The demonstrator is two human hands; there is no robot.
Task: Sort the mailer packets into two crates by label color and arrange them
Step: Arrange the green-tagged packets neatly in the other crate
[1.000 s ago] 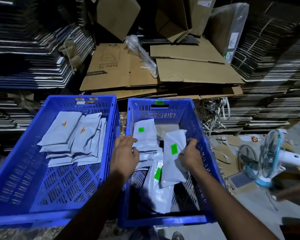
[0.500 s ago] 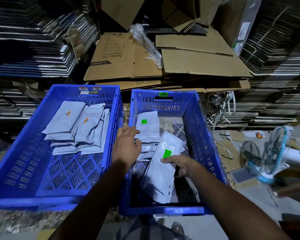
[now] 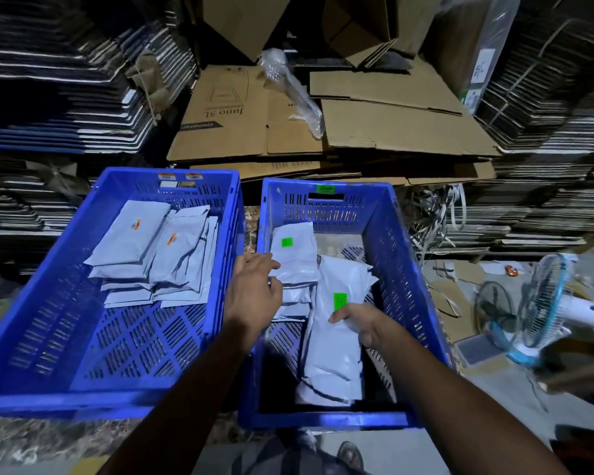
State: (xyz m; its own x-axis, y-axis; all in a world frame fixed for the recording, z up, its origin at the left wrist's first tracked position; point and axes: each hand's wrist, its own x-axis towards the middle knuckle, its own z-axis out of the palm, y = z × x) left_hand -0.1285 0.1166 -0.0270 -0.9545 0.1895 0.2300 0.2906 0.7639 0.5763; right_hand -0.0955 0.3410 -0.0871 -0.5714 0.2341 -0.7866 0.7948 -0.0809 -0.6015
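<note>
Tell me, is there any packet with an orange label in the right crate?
No, the packets visible in the right crate carry green labels; orange labels appear only in the left crate.

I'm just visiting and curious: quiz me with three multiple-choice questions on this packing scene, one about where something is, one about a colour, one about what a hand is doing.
1. Where do the grey plastic mailer packets with orange labels lie?
A. in the left blue plastic crate
B. on the flattened cardboard
C. beside the fan

2. What colour is the tag on the far rim of the right blue plastic crate?
A. red
B. green
C. yellow

3. What is the right hand doing?
A. resting on the long grey green-labelled packet in the right crate
B. hanging empty outside the crates
C. gripping the fan

Answers:
1 A: both orange-labelled stacks sit at that crate's far end.
2 B: it matches the green labels on the packets inside.
3 A: its fingers lie on the packet just below the green label, while the left hand touches the neighbouring stack.
</note>
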